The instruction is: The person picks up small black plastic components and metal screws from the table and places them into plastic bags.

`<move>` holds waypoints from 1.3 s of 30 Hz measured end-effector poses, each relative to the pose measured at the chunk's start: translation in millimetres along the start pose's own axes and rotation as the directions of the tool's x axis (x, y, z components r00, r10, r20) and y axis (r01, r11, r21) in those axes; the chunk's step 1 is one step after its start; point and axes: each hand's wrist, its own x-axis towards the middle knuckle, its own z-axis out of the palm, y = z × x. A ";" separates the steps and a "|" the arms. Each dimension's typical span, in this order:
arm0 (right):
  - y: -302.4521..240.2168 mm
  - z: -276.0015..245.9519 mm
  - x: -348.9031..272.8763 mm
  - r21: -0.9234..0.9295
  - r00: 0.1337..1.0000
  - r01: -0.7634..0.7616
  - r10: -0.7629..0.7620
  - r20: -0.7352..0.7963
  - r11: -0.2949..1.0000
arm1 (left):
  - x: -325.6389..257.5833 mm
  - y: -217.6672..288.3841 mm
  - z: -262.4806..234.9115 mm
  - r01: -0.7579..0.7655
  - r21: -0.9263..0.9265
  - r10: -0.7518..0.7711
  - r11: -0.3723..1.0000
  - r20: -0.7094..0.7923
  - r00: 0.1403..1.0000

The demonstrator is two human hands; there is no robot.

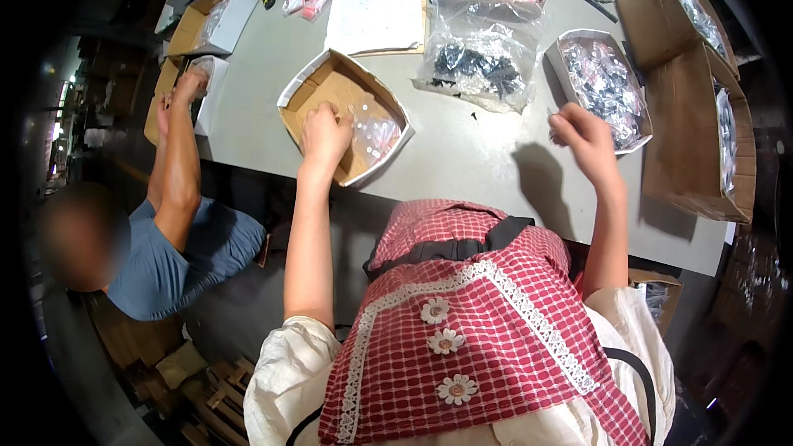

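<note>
The left hand (325, 134) reaches, fingers curled downward, into the shallow brown cardboard box with white rim (307, 80), just beside a small clear plastic bag of pale parts (373, 130) lying in it. The right hand (583, 137) hovers above the grey surface (462, 157), fingertips pressed together, pinching something too small to tell, near the white tray of clear packets (605, 87).
</note>
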 end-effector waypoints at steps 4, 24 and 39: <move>5.0 -9.0 -6.2 0.565 0.969 0.068 0.080 -0.233 0.822 | 13.5 9.8 4.5 0.004 0.102 -0.031 0.995 0.258 0.966; -5.2 19.7 -9.0 0.613 0.781 -0.121 0.456 -0.426 0.780 | 12.7 -32.3 17.8 0.164 -0.768 -0.024 0.619 0.190 0.981; -81.6 147.3 32.5 -0.032 0.827 0.560 -0.561 -0.038 0.828 | -46.1 90.9 -36.2 -0.118 -0.581 0.308 0.805 0.239 0.921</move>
